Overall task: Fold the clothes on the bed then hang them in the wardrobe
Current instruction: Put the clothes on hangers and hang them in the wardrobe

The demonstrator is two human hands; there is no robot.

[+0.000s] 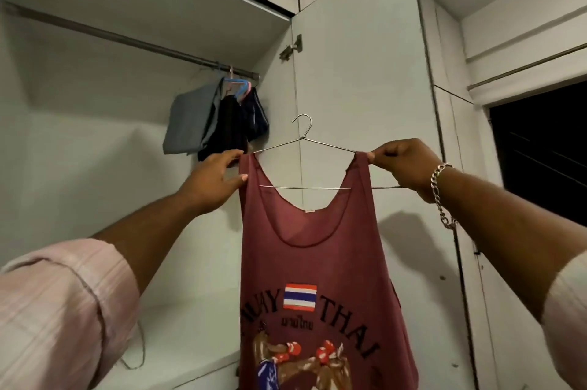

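A maroon tank top (317,262) with a flag and boxer print hangs on a thin wire hanger (301,141), held up in front of the open wardrobe. My left hand (216,180) grips the top's left strap at the hanger's left end. My right hand (403,164) pinches the right strap and the hanger's right end. The hanger's hook points up, well below and to the right of the wardrobe rail (127,40). The bed is out of view.
Several folded dark and grey garments (216,122) hang on coloured hangers at the rail's right end. The open wardrobe door (365,71) stands behind the tank top. A shelf (190,310) lies below, and a dark window (546,151) is at the right.
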